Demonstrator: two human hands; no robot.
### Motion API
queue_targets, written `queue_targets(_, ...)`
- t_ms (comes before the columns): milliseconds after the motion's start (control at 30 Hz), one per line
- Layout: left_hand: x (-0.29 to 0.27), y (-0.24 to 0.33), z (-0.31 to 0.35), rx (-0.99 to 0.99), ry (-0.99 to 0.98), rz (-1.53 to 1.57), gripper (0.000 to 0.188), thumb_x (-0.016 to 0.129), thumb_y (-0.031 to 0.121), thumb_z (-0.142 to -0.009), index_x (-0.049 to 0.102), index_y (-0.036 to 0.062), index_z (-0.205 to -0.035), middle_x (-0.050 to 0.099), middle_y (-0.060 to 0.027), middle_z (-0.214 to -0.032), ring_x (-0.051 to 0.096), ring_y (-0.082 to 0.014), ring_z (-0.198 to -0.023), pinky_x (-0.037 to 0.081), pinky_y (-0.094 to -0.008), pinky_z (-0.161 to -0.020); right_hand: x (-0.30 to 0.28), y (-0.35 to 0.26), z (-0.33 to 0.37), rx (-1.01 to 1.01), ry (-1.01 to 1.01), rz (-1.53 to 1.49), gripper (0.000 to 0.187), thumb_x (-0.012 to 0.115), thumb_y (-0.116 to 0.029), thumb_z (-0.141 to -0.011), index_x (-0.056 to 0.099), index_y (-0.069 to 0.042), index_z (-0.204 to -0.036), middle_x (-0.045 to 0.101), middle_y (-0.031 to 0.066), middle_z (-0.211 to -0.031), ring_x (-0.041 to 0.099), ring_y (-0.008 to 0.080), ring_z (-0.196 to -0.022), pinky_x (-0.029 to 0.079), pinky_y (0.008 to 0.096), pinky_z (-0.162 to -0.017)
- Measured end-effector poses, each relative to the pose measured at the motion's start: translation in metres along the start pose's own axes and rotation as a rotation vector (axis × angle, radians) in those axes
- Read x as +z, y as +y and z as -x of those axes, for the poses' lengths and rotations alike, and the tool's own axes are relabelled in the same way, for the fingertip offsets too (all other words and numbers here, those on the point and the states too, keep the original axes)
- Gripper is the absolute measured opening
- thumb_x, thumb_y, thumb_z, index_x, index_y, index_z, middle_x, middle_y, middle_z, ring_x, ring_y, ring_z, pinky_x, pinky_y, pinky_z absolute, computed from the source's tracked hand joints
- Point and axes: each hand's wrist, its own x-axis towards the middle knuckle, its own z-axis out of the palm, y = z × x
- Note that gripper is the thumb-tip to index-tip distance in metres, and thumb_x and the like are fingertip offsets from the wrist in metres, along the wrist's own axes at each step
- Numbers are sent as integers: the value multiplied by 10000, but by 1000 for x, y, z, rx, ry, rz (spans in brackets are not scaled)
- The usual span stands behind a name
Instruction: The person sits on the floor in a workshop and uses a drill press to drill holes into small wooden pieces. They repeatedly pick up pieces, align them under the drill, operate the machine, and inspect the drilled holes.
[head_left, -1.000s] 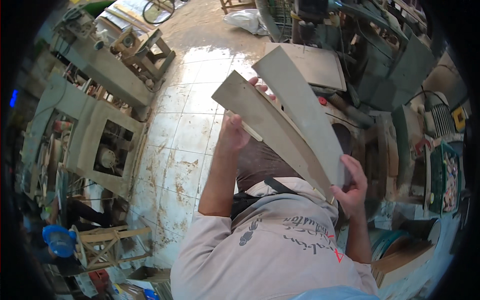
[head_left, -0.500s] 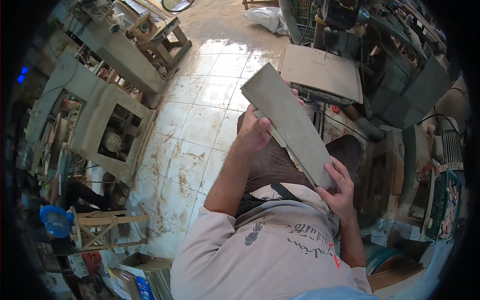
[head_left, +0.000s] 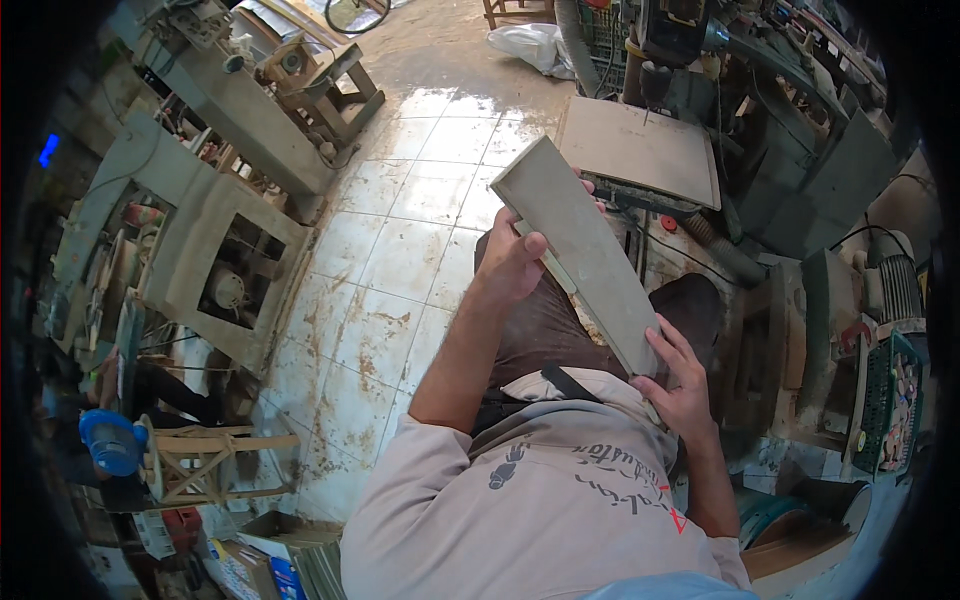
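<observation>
A long, pale grey-beige board (head_left: 580, 255) is held at a slant over my lap, its far end up and to the left. Along its left side a thin lighter strip (head_left: 555, 268) shows under the edge; I cannot tell whether it is a second piece. My left hand (head_left: 517, 258) grips the upper part, thumb at the left edge and fingertips showing past the right edge, the rest of the fingers hidden beneath. At the near end, my right hand (head_left: 680, 370) pinches the corner between thumb and fingers.
Beyond the board, a flat panel (head_left: 640, 150) rests on a dusty machine. Heavy machine frames (head_left: 225, 270) stand on the left, near a blue round-capped device (head_left: 112, 443). A green crate (head_left: 890, 410) holds small pieces at right. White floor tiles (head_left: 400, 250) are smeared with brown dust.
The board has tilted slightly, so less of the layer under its left edge shows near my right hand. Both hands keep their hold, and the view has shifted a little.
</observation>
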Motion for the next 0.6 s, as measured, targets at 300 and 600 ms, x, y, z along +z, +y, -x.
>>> queue_targets(300, 6, 0, -1, -1, 11, 0, 1075, 760, 645, -686, 334, -37, -1399, 513, -204, -1286, 563, -353, -1174, 510, -478, -956, 0, 7, 3, 5, 2, 20, 660, 821, -145, -709, 573, -73, -1317, 459, 203, -1415, 496, 328, -1274, 409, 390, -1041)
queue_targets(600, -3, -9, -3, -63, 109, -10, 955, 705, 604, -773, 353, -32, -1393, 520, -179, -1302, 557, -348, -1185, 470, -479, -997, 1, 18, -6, 38, -17, -36, 602, 788, -164, -753, 571, -68, -1306, 463, 188, -1420, 481, 321, -1290, 381, 382, -1059)
